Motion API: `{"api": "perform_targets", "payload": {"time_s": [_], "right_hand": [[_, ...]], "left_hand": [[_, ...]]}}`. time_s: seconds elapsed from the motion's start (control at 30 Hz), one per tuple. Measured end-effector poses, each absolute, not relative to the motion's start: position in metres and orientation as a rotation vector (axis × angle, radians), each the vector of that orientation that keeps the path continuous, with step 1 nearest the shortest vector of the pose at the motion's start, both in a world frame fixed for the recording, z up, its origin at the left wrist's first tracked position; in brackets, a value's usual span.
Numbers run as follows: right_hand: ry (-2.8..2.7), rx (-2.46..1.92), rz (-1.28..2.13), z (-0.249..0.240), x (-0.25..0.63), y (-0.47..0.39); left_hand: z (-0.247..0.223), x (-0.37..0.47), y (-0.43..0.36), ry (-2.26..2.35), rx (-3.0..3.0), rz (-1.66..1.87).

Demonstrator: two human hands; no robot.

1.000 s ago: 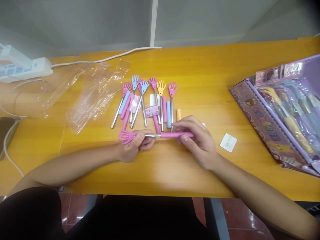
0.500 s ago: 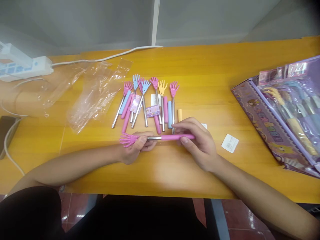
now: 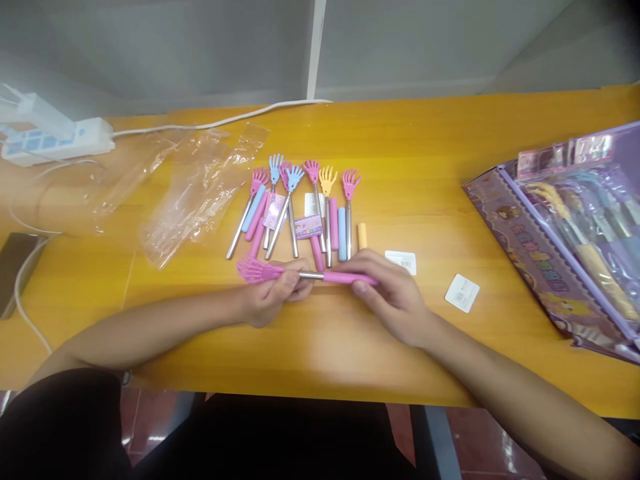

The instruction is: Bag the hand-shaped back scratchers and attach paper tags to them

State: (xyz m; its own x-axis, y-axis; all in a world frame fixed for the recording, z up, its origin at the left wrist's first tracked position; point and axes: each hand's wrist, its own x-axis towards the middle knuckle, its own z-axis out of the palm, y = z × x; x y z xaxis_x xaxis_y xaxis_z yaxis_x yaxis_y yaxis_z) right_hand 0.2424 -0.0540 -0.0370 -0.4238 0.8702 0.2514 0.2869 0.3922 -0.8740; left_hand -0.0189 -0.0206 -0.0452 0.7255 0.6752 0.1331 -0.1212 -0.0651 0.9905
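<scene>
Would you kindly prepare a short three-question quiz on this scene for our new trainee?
1. True or false: the left hand grips a blue claw stick.
2. Which is farthest right in the picture: A) power strip, B) purple box, C) yellow tube?
3. Which colour appears on just one loose claw outside the box?

Key:
1. False; it and the right hand both hold one pink claw stick.
2. B.
3. Yellow, on the yellow claw.

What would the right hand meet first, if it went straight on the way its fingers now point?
Besides the pink stick it holds, the right hand would probably meet first the nearest pink-clawed metal rod, just ahead and to the left. Depth is unclear, so it could pass above.
</scene>
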Motion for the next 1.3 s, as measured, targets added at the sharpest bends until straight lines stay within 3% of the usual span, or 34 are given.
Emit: {"api": "perform_targets", "payload": {"time_s": [0.17, 0.3, 0.47, 0.6, 0.7, 0.8, 1.3], "right_hand": [[-2.092, -0.845, 1.161, -0.041, 0.242, -0.058], [-1.868, -1.035, 1.141, -0.048, 0.248, -0.06], [-1.495, -1.056, 1.227, -0.059, 0.252, -0.056], [-1.503, -1.064, 1.239, -0.066, 0.253, -0.054], [-1.526, -1.09, 1.234, -0.069, 0.254, -0.053], [-1.532, -1.1, 1.216, -0.069, 0.255, -0.052], [-1.499, -1.156, 1.226, -0.068, 0.256, -0.049]], "left_hand": [[-0.05, -0.019, -0.017, 0.455, 1.433, 0.784], [-0.017, -0.027, 0.002, 0.605, 1.789, 0.865], [0.034, -0.055, 0.051, 1.511, 2.55, 0.375], [0.039, -0.084, 0.078, 2.06, 2.456, -0.169], [0.034, -0.095, 0.087, 2.031, 2.259, -0.458], [0.031, -0.095, 0.09, 2.054, 2.199, -0.505], [0.044, -0.11, 0.093, 1.849, 2.27, -0.311]]}}
